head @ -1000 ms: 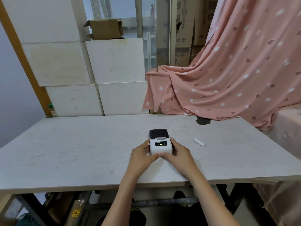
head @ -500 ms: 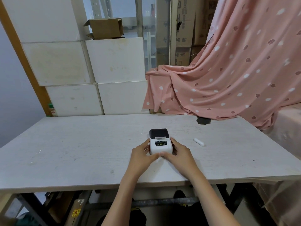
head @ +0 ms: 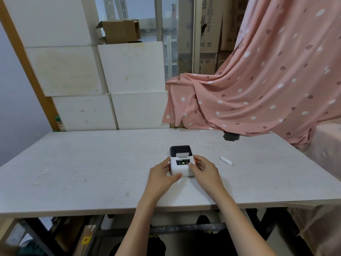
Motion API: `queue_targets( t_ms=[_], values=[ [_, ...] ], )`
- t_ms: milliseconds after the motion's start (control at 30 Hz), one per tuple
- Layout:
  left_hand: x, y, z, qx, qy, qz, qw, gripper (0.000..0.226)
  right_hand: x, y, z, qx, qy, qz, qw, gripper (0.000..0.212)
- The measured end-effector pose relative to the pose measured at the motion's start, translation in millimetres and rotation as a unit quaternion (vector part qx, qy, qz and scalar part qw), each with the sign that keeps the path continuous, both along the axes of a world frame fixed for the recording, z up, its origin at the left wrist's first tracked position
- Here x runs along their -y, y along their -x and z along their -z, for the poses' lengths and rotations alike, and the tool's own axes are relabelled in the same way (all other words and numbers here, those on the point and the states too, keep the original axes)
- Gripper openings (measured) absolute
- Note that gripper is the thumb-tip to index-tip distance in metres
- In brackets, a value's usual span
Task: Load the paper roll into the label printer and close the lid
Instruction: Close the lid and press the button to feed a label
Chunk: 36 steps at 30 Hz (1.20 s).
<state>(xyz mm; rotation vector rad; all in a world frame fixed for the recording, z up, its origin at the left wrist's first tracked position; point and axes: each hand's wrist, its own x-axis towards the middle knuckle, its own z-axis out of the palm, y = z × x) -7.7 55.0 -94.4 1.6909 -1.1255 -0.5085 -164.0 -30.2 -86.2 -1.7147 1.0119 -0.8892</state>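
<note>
A small white label printer [head: 181, 166] with a black lid at its back sits on the pale wooden table [head: 92, 172], near the front middle. Its lid is down, a strip of white paper shows at the slot, and a green light glows on its front panel. My left hand [head: 162, 175] holds the printer's left side, thumb along the front bottom edge. My right hand [head: 203, 169] rests against the right side with a fingertip on the front panel. The paper roll itself is hidden from view.
A small white cylinder [head: 226, 161] lies on the table to the right of the printer. Pink spotted cloth [head: 258, 89] drapes over the back right. White boxes [head: 110, 85] are stacked behind the table's far edge. A dark patch [head: 231, 137] marks the far right of the table.
My right hand's fingers have shifted slightly onto the printer's front panel. The printer and my left hand stay where they were.
</note>
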Motion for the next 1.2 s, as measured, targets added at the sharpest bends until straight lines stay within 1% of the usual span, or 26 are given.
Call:
queue_targets(
  t_ms=[67, 100, 167, 200, 300, 433, 500, 600, 833, 1033, 1200],
  values=[
    [-0.5, 0.6, -1.0, -0.003, 0.0, -0.001, 1.0, 0.068, 2.0, -3.1, -1.9, 0.004, -0.01, 0.027, 1.0, 0.032],
    [-0.6, 0.8, -1.3, -0.005, 0.0, -0.002, 1.0, 0.067, 2.3, -5.0, -2.8, 0.008, -0.016, 0.037, 0.999, 0.03],
    [-0.9, 1.2, -1.8, -0.009, 0.002, -0.002, 1.0, 0.068, 3.0, -9.3, -3.6, 0.004, -0.027, 0.05, 0.998, 0.02],
    [-1.0, 1.4, -1.7, -0.01, 0.002, -0.001, 1.0, 0.068, 3.3, -11.4, -3.0, -0.003, -0.02, 0.051, 0.998, 0.018],
    [-1.1, 1.2, -1.9, -0.009, -0.001, 0.0, 1.0, 0.068, 3.4, -15.6, 0.7, -0.007, -0.005, 0.053, 0.999, 0.026],
    [-0.8, 0.9, -2.3, -0.017, -0.006, -0.001, 1.0, 0.073, 1.4, -16.1, 0.6, -0.002, -0.008, 0.056, 0.998, 0.016],
    [-0.6, 0.6, -2.4, -0.016, -0.008, -0.002, 1.0, 0.074, -0.3, -15.9, -0.3, -0.004, -0.005, 0.063, 0.998, 0.018],
    [-0.6, 1.1, -2.7, -0.014, -0.008, -0.004, 1.0, 0.074, 0.5, -16.7, 2.2, -0.002, -0.004, 0.066, 0.998, 0.013],
    [-1.3, 2.8, -4.1, -0.01, -0.006, -0.004, 1.0, 0.072, 2.3, -19.0, 5.6, 0.003, -0.001, 0.079, 0.997, 0.03],
    [-1.8, 3.9, -5.0, -0.013, -0.003, -0.002, 1.0, 0.072, 3.3, -20.6, 8.2, -0.003, 0.013, 0.088, 0.996, 0.016],
    [-1.8, 3.4, -4.3, -0.011, 0.0, -0.001, 1.0, 0.071, 3.5, -22.0, 6.5, 0.001, 0.003, 0.093, 0.996, 0.023]
  ],
)
